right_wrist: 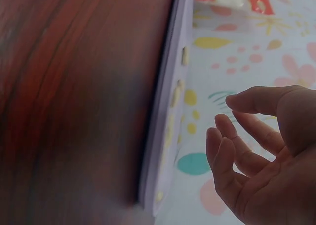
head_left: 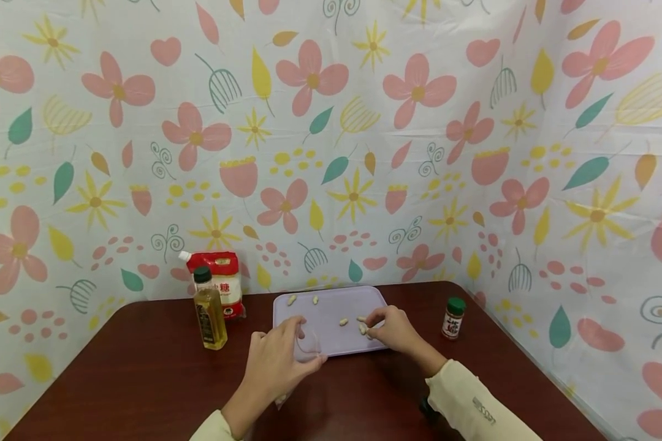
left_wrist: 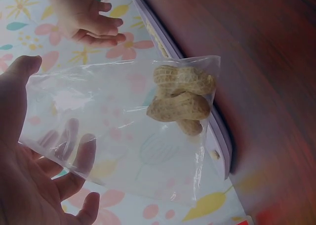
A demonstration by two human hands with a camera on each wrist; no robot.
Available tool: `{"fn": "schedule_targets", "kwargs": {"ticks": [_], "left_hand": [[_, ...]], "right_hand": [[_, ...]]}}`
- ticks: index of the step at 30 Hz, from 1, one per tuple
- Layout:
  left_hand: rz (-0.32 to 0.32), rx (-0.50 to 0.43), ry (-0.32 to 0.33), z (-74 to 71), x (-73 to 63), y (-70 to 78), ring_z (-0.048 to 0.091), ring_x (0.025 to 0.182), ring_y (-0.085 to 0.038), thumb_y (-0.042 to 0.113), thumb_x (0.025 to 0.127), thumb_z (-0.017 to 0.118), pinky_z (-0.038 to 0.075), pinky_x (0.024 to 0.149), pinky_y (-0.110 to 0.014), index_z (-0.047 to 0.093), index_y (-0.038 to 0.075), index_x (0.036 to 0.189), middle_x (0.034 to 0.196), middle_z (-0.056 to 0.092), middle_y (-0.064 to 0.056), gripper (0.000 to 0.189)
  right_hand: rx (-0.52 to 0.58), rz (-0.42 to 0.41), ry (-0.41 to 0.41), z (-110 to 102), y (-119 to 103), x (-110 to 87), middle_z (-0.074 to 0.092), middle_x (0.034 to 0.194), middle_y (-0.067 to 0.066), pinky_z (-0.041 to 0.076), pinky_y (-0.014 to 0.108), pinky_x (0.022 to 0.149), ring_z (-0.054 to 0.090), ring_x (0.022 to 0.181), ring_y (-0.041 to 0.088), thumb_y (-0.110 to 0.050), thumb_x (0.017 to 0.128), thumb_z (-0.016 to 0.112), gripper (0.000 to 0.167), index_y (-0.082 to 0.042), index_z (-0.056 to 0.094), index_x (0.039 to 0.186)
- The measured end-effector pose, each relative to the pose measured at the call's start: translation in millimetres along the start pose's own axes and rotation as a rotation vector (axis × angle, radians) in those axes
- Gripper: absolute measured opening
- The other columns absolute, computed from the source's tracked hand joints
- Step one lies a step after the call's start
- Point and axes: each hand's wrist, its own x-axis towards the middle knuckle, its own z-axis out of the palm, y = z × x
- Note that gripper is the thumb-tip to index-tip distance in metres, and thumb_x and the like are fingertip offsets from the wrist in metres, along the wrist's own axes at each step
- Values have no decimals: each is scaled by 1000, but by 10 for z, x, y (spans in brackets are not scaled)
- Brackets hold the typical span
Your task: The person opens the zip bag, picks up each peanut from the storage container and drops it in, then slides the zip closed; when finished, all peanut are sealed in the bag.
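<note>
- Taking the tray as the dial, the clear bag [left_wrist: 118,106] hangs at seven o'clock, gripped near its mouth by the left hand [head_left: 276,361], the thumb and fingers spread wide apart at the edge.
- The right hand [head_left: 394,331] reaches in from four o'clock, fingers loosely bent, thumb and forefinger slightly parted; I see nothing between them.
- The bag looks feather-light, slick and floppy — I'd expect it to crumple or slide, so the rim seems the place to hold.
- Its few bagged peanuts [left_wrist: 182,99] bunch at the end away from the left hand.
- Loose peanuts [head_left: 344,321] lie at ten, eleven, the centre and around four o'clock. They should be light, dry and brittle — best pinched gently across the waist, as rounded shells may roll.
- The lilac tray [head_left: 331,347] looks like smooth, stiff plastic with a raised rim, on a glossy reddish-brown tabletop [head_left: 171,380].
- At nine stands a squarish oil bottle [head_left: 212,318]; behind it, a soft red-and-white pouch [head_left: 228,285]. At three, a small green-capped jar [head_left: 453,320].
</note>
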Motion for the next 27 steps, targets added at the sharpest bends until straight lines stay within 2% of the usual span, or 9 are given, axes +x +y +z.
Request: {"fn": "schedule_targets", "kwargs": {"ticks": [7,13,20,27], "left_hand": [[3,-5,-3,5,3,1,59,70,-2,65,72,74,38,68,-36,59,20,116,85,62,16,65],[-9,1,-29,7,-5,-7,60,67,-5,67,73,72,39,69,-37,59,21,117,85,62,16,64],[-20,-3,-49,-1,-22,-6,59,66,-4,71,74,69,38,70,-37,59,23,117,86,61,17,65],[-11,13,-20,10,-21,-18,60,69,-4,68,73,72,38,69,-36,60,22,116,86,63,15,64]], "right_hand": [[-93,45,6,-8,190,85,72,84,5,52,38,71,66,81,21,2,75,76,11,-2,74,86],[-198,81,-58,-1,309,141,71,89,3,54,39,73,66,85,20,-4,79,79,11,-5,74,89],[-199,96,-119,10,358,191,70,88,2,53,38,73,63,82,15,0,78,78,13,-4,74,89],[-203,126,-156,24,434,225,68,81,-1,52,34,69,59,75,13,0,78,78,11,-7,75,86]]}}
